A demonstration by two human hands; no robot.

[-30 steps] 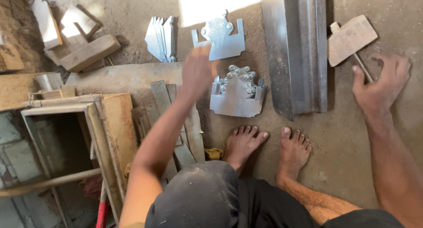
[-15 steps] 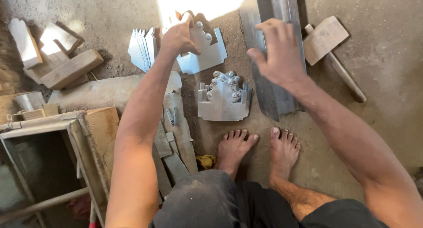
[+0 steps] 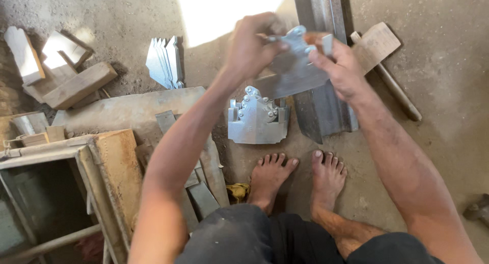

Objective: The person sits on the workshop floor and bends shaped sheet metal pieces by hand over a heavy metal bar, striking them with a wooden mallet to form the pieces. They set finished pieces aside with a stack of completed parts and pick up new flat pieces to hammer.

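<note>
I hold one flat metal bracket plate (image 3: 293,70) up in front of me with both hands: my left hand (image 3: 250,49) has its grip pinched on the plate's upper left edge, my right hand (image 3: 340,65) clamps the right edge. Below it, one stack of riveted metal brackets (image 3: 257,119) lies on the concrete floor (image 3: 443,70), just ahead of my two bare feet (image 3: 298,175). One fan of cut metal blanks (image 3: 165,62) stands further left. One wooden mallet (image 3: 379,55) lies right of the steel channel (image 3: 321,106).
</note>
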